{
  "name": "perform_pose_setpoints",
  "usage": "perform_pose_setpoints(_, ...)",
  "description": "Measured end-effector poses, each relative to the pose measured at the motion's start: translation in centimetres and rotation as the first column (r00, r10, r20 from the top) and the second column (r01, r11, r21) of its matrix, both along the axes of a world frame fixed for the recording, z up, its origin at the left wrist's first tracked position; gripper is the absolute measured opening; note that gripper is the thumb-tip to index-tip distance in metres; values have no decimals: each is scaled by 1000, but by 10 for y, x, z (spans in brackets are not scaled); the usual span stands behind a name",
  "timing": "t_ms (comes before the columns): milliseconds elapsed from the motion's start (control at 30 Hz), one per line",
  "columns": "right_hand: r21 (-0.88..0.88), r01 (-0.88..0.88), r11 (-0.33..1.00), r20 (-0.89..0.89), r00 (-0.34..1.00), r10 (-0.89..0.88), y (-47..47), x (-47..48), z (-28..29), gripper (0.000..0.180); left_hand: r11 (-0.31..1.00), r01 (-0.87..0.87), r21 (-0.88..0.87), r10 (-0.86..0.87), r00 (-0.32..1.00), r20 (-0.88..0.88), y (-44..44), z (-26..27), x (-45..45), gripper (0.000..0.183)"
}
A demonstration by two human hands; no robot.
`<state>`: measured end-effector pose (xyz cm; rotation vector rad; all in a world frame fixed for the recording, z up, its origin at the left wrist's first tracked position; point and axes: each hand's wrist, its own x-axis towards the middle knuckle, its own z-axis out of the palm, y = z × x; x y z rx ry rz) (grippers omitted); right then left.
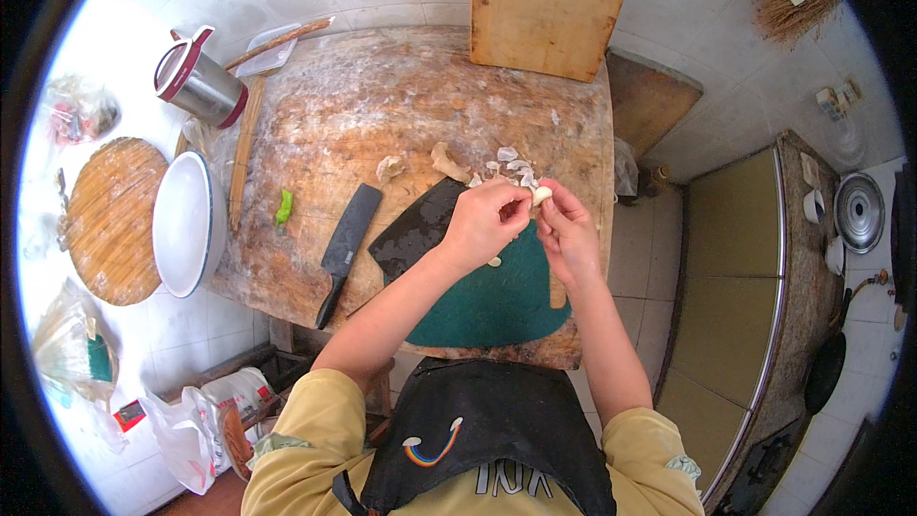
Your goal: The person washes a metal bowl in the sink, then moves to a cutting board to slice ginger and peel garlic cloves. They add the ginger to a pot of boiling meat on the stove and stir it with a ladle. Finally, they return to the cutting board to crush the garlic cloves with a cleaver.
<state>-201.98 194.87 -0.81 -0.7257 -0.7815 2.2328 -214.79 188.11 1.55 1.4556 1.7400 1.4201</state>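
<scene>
Above the far right part of a green cutting board (480,308), both hands meet at a pale garlic clove (542,194). My right hand (573,236) pinches it between thumb and fingertips. Thumb and forefinger of my left hand (487,218) close at the clove's left edge; their exact contact is partly hidden. A small pale garlic piece (494,261) lies on the green board. Just beyond the hands are papery garlic skins (517,165) and a tan ginger piece (449,162). A dark, wet flat slab (423,222) extends under my left wrist.
Left of the boards, a black cleaver (347,244) lies with its handle towards me. A green pepper piece (284,206) and white basin (184,224) are farther left. A steel jug (204,89) stands back left; a wooden board (548,7) rises at the back of the wooden table (344,107).
</scene>
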Motion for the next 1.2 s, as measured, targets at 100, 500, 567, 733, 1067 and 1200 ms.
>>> perform_pose_setpoints(100, -22, -39, 999, -4, 999, 39, -1, 1, 0, 23, 998, -51, 41, 55, 994, -93, 0, -1, 1, 7)
perform_pose_setpoints(500, 65, -141, 988, -5, 990, 142, -10, -2, 18, 29, 984, -55, 168, 98, 961, -260, -1, 12, -7, 10)
perform_pose_setpoints(567, 82, -128, 988, 44, 991, 125, -9, -1, 19, 30, 987, -75, 140, 108, 962, -252, -1, 16, -6, 10)
perform_pose_setpoints(733, 140, -97, 985, 30, 995, 93, -9, 1, 24, 31, 970, 6, 242, 96, 908, -408, 0, 20, -10, 11)
perform_pose_setpoints(1067, 338, -148, 929, 253, 965, 62, -10, -1, 18, 30, 979, -16, 204, 101, 905, -414, 7, 13, -15, 11)
perform_pose_setpoints(1200, 281, -181, 943, 210, 970, 124, -8, 2, 16, 32, 971, -178, 159, 222, 915, -336, 17, 11, -26, 9)
